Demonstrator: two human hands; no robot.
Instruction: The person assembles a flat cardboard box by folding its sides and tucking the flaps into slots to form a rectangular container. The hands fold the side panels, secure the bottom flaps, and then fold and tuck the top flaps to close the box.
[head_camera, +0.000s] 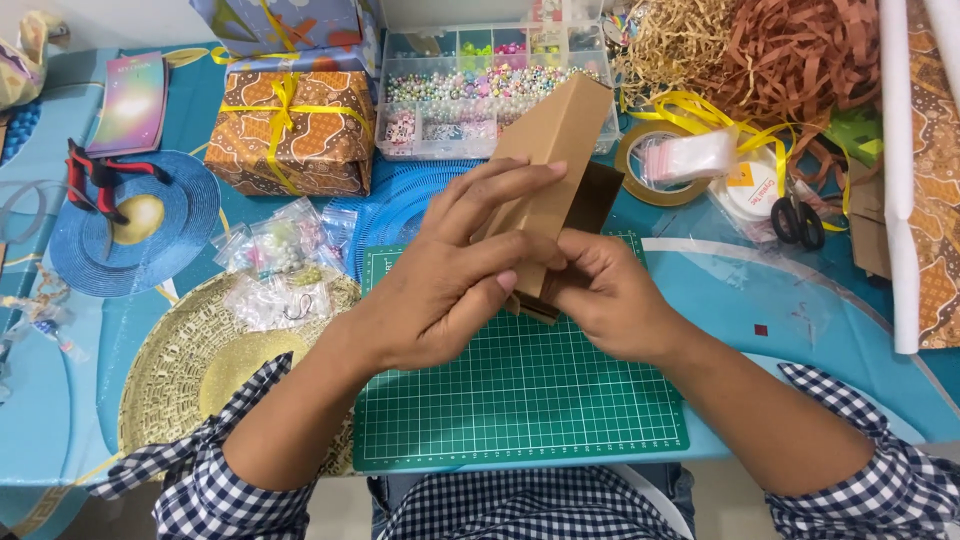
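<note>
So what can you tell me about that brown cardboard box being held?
The cardboard box is plain brown, unprinted, and looks like thin folded card with creased edges and a darker flap behind. It is tilted, its upper end pointing away toward the bead organizer, and held above the green cutting mat. The left hand wraps its front; the right hand pinches its lower end.

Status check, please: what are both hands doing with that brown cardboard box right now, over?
Left hand and right hand both grip the cardboard box, held tilted above the green cutting mat. Bead organizer just behind. Nothing blocking.
</note>
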